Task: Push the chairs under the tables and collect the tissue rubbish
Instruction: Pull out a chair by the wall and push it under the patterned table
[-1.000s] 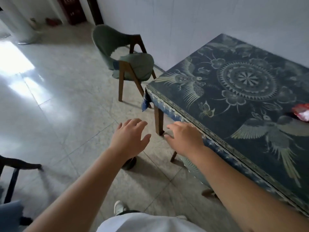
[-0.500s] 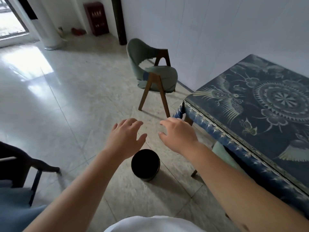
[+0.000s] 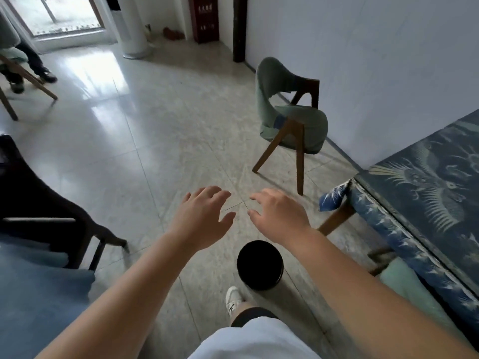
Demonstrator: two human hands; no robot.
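Hands, left hand [image 3: 199, 218]; right hand [image 3: 280, 216], spread, empty; green chair [image 3: 290, 117] beyond.

The place looks like a small eatery or dining hall. Several tables stand about a polished tiled floor [image 3: 108, 156]: one tabletop [image 3: 427, 193] wears a blue patterned cloth, with matching green padded wooden chairs [image 3: 290, 117] around. A black bin [image 3: 260, 265] stands on the floor, and a glazed doorway [image 3: 64, 16] opens outside.
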